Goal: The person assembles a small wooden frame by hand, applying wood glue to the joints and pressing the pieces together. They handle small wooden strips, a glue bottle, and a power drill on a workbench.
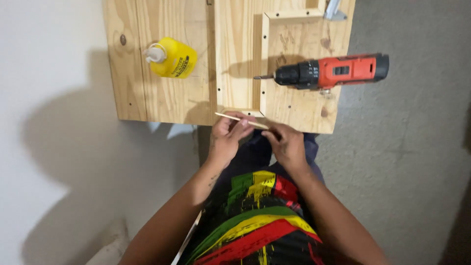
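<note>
A: Left hand [226,135] closed around a thin wooden stick [241,120], thumb and fingers pinching it near the middle. Right hand [287,143] curled at the stick's other end, gripping it there as far as visible; fingertips turned away, so exact contact hard to confirm.

B: Stick position?

A: Held level, just off the near edge of the plywood board [167,98], tip pointing left. Close to the raised wooden frame strip [263,64] fixed on the board, not touching it.

B: Risks from here?

A: Probably snapping: very slender stick, two grips close together, any bending force likely to break it. Possible slip too, with a drop past the board's edge onto the floor [402,147]. Cordless drill [333,71], red and black, lying on its side at the board's right edge with part of the body overhanging; a knock from an elbow could tip it off. Bit pointing left, toward the frame.

B: Containers?

A: One: yellow glue bottle [171,58], lying on its side on the board, well apart from both hands. White nozzle pointing left, apparently capped. Opaque, so fill level not readable. Leak onto the wood conceivable if cap loose.
</note>
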